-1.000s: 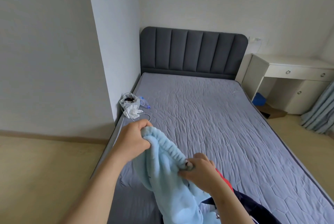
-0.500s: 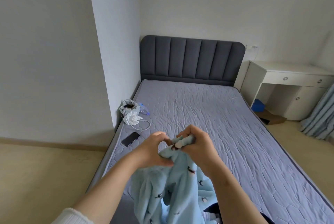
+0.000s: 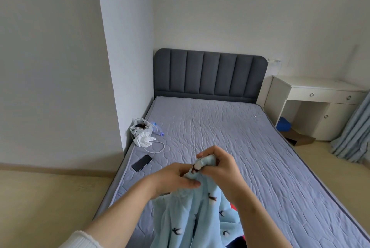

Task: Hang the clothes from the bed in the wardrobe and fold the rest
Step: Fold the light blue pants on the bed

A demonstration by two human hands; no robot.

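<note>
A light blue fleece garment (image 3: 192, 219) printed with small dark birds hangs from both my hands above the near end of the grey bed (image 3: 230, 137). My left hand (image 3: 176, 177) grips its top edge from the left. My right hand (image 3: 218, 165) pinches a bunched corner of the same edge. Both hands are close together. Under the blue fleece, a red and dark navy piece of clothing (image 3: 235, 233) shows at the bottom edge, mostly hidden.
On the bed's left side lie a black phone (image 3: 142, 163), a white cable (image 3: 155, 147), a white bag with tissue (image 3: 142, 131) and a small bottle (image 3: 158, 129). A white desk (image 3: 320, 95) stands right of the headboard, a blue curtain (image 3: 356, 133) beside it.
My hands came together from apart, gathering the top of the blue fleece between them. The view tilted up, so more wall shows and the phone came into sight.
</note>
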